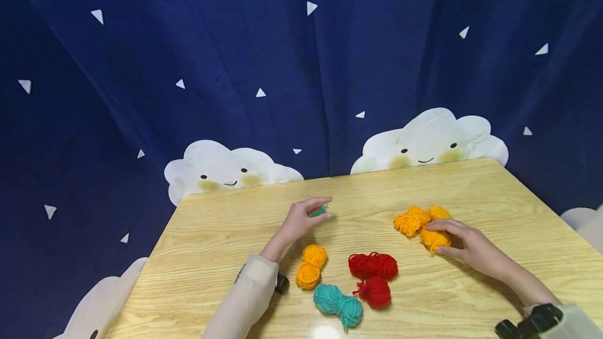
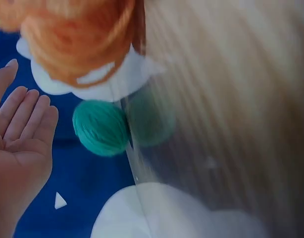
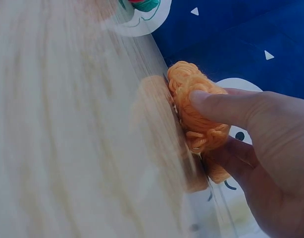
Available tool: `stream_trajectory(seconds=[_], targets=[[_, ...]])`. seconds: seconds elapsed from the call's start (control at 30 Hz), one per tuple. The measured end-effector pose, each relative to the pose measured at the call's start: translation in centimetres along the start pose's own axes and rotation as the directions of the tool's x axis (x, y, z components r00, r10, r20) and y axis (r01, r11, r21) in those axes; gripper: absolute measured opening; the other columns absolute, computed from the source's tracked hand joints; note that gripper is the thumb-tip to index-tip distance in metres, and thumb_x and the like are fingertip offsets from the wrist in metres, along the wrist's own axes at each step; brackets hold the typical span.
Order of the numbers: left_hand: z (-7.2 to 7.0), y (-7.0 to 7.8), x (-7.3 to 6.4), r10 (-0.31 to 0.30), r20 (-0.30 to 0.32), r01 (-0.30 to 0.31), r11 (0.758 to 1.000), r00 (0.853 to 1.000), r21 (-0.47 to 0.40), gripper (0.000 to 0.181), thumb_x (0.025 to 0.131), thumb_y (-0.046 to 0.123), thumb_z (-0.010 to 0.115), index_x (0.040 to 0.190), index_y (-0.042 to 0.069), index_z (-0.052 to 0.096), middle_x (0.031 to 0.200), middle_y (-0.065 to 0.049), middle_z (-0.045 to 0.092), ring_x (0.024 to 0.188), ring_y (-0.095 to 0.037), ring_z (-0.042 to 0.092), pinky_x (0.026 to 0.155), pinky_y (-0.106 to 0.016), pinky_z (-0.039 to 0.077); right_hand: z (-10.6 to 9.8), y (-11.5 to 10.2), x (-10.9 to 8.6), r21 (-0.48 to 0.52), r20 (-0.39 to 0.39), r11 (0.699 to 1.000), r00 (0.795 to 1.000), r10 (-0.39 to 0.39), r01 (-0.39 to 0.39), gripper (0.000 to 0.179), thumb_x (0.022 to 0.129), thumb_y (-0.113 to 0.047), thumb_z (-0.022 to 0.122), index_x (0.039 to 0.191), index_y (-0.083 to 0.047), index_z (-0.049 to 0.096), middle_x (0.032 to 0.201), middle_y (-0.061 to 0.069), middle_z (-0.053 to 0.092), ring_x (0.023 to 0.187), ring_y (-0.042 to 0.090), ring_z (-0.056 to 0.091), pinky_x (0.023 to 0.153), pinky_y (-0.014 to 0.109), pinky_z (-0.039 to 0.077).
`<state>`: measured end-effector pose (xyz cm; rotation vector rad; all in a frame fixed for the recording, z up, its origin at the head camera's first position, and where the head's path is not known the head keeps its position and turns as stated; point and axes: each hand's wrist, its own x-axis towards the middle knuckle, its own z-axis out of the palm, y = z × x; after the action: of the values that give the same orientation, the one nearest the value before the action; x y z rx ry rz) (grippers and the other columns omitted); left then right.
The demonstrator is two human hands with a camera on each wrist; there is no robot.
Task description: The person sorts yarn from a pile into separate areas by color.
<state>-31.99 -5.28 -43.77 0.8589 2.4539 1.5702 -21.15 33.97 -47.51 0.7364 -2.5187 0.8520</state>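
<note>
- red skein (image 1: 373,266), the landmark, lies on the wooden table (image 1: 212,234);
- left hand (image 1: 298,218) is beyond the red skein and to its left; its fingers are straight, the thumb apart from them, with nothing clamped between;
- green yarn ball (image 2: 101,128) sits on the table beyond the red skein and to its left, beside the left hand but apart from it, mostly hidden by that hand in the head view;
- right hand (image 1: 471,244) is to the right of the red skein; its thumb and fingers pinch the gripped orange yarn (image 1: 435,239);
- loose orange skein (image 1: 411,221) lies beyond the red skein and to its right, beside the gripped orange yarn;
- small red bundle (image 1: 376,293) is just on the near side of the red skein; teal skein (image 1: 338,305) nearer and left; bow-shaped orange skein (image 1: 311,267) left
</note>
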Motion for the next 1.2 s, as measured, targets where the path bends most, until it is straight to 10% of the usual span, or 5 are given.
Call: stream_trajectory(seconds=[0.63,0.87,1.2], targets=[[3.1,3.0,-1.6,0.107,0.295,-0.166,0.969,0.949,0.182,0.049,0.091,0.029,0.070,0.135,0.012,0.060,0.138,0.000,0.061,0.128,-0.019,0.058,0.109,-0.027,0.044,-0.1,-0.1,0.0,-0.002,0.007,1.000,1.000,0.007,-0.007,0.050,0.074,-0.006,0.081,0.121,-0.014,0.066,0.117,0.006,0.068,0.120,-0.026,0.034,0.098,-0.007,0.022],[4.2,4.0,-1.9,0.200,0.389,-0.324,0.903,0.899,0.283,0.048,0.090,0.030,0.071,0.134,0.012,0.061,0.135,0.001,0.063,0.126,-0.009,0.059,0.105,-0.019,0.046,-0.1,0.0,0.1,-0.003,0.006,1.000,1.000,0.001,-0.001,0.050,0.075,-0.006,0.081,0.121,-0.014,0.066,0.117,0.005,0.068,0.121,-0.026,0.033,0.098,-0.007,0.022],[5.2,4.1,-2.5,0.162,0.499,-0.388,0.835,0.852,0.390,0.047,0.089,0.032,0.072,0.132,0.014,0.063,0.131,0.003,0.066,0.125,-0.006,0.059,0.105,-0.015,0.044,-0.2,0.0,0.1,-0.008,0.006,1.000,1.000,0.002,-0.002,0.049,0.075,-0.005,0.081,0.121,-0.013,0.066,0.117,0.008,0.068,0.121,-0.027,0.032,0.099,-0.007,0.021]])
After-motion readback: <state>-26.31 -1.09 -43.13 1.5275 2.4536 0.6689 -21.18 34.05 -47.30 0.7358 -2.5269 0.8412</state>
